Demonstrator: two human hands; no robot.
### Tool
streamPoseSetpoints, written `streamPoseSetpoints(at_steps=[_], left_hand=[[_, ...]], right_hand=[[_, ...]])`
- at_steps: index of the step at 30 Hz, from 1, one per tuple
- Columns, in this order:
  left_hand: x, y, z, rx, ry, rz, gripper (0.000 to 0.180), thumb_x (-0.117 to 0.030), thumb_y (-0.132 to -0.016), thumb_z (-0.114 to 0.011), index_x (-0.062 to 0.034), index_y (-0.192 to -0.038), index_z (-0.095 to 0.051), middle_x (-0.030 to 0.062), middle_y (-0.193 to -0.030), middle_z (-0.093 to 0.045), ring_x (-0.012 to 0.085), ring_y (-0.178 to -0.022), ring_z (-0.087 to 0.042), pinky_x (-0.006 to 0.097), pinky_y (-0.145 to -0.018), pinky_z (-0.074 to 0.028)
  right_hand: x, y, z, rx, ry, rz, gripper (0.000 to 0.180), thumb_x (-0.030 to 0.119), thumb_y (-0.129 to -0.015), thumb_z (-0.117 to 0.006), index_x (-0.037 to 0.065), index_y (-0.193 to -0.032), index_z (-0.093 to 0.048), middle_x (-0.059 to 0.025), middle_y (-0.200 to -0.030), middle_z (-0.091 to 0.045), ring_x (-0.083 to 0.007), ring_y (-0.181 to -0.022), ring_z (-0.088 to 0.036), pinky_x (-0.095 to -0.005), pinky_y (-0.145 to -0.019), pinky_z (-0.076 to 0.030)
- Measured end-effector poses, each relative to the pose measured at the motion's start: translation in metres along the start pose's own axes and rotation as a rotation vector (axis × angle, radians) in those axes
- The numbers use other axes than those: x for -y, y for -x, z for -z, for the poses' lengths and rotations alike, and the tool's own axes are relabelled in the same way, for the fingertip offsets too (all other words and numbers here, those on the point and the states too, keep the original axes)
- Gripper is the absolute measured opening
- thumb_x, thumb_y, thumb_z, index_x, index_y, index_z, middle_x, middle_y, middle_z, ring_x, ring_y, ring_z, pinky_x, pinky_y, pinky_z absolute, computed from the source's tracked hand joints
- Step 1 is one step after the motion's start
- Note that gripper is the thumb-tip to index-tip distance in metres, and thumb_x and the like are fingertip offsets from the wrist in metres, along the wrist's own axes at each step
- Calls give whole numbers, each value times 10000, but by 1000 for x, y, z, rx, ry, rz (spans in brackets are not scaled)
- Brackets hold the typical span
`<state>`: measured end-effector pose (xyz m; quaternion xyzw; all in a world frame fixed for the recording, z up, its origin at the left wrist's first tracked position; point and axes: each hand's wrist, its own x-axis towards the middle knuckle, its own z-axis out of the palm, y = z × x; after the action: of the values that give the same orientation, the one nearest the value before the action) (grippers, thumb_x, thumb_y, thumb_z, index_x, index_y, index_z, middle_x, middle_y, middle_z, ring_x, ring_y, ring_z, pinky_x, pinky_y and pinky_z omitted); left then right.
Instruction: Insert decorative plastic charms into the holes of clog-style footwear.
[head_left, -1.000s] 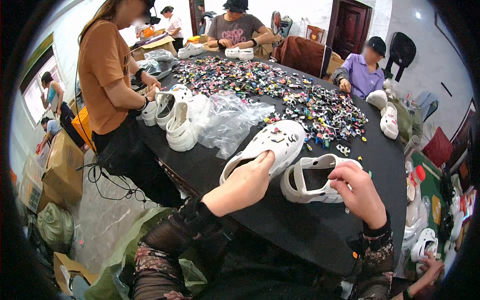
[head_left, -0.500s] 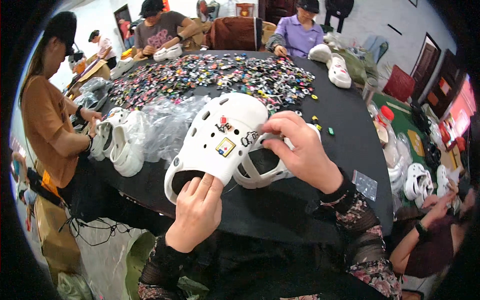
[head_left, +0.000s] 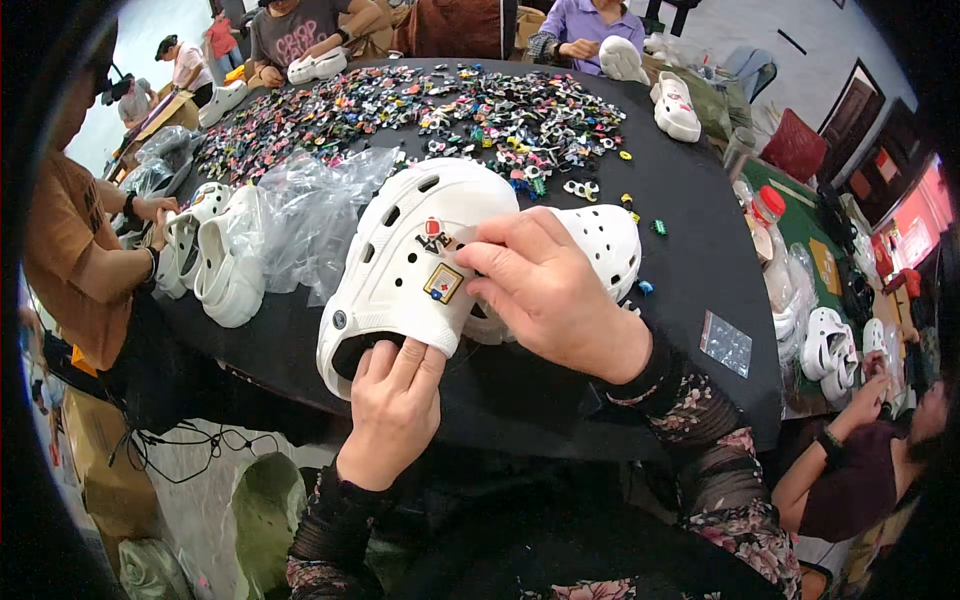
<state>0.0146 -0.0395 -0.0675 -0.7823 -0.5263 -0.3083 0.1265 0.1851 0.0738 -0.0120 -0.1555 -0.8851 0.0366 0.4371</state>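
Note:
A white clog [head_left: 440,205] is held up in front of me, sole away and toe pointing up. My left hand [head_left: 392,415] grips it at the opening, fingers tucked inside and thumb hidden. A red-and-black lettered shoe charm [head_left: 433,236] and a square gold-framed charm [head_left: 442,283] sit in its vent holes. My right hand [head_left: 555,290] is closed in a pinch against the clog's upper beside the lettered charm; a small dark bit shows at the fingertips, too hidden to name. Behind that hand a second white clog [head_left: 605,240] lies on the black table [head_left: 680,290], partly covered.
A large spread of colourful charms [head_left: 400,115] covers the table's far half. Clear plastic bags [head_left: 320,210] and a pair of white clogs [head_left: 230,270] lie left. A small clear packet [head_left: 727,343] lies right. Several people work around the table; one sits left in an orange-brown shirt [head_left: 75,235].
My right hand has moved left onto the clog's upper and now covers the black-and-white charm seen before. The view has shifted, and the second clog shows its perforated toe.

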Motion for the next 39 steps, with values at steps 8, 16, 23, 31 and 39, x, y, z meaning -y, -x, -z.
streamPoseSetpoints(at_steps=[8, 16, 23, 31, 39], left_hand=[[-1, 16, -9, -27, 1, 67, 419, 92, -668, -555, 68, -1086, -575, 213, -1129, -564, 377, -1023, -497, 431, -858, -396], [-11, 12, -1, -32, 876, 459, 490, 87, -704, -504, 83, -1194, -488, 202, -1218, -501, 313, -1132, -492, 352, -1000, -327], [1, 8, 6, -465, 1769, 908, 239, -11, -830, -512, 54, -1056, -554, 157, -1129, -563, 265, -1101, -533, 411, -970, -411], [-1, 8, -8, -593, 2125, 988, 201, -205, -884, -542, -25, -975, -541, 162, -1123, -554, 275, -1095, -523, 460, -963, -420], [3, 4, -6, -536, 2091, 1000, 373, -322, -929, -506, -20, -1145, -467, 113, -1112, -542, 236, -1027, -546, 398, -882, -458]], right_hand=[[5, 1, -13, 27, -56, -6, 289, 21, -675, -705, 27, -955, -633, -98, -965, -567, -274, -844, -514, -352, -742, -435], [-2, 3, -18, 8, -40, -7, 303, 1, -663, -696, 46, -954, -630, -92, -972, -565, -276, -860, -506, -356, -753, -429], [-2, 1, -18, 7, -72, -27, 304, -15, -661, -687, 50, -950, -618, -88, -971, -567, -283, -866, -510, -360, -765, -435], [-2, 3, -16, 80, -117, -93, 288, 8, -700, -647, 21, -982, -589, -116, -981, -568, -301, -909, -511, -373, -824, -427], [-3, 3, -17, 42, -169, -98, 281, -21, -708, -634, 24, -982, -595, -123, -957, -575, -309, -869, -520, -375, -785, -436]])
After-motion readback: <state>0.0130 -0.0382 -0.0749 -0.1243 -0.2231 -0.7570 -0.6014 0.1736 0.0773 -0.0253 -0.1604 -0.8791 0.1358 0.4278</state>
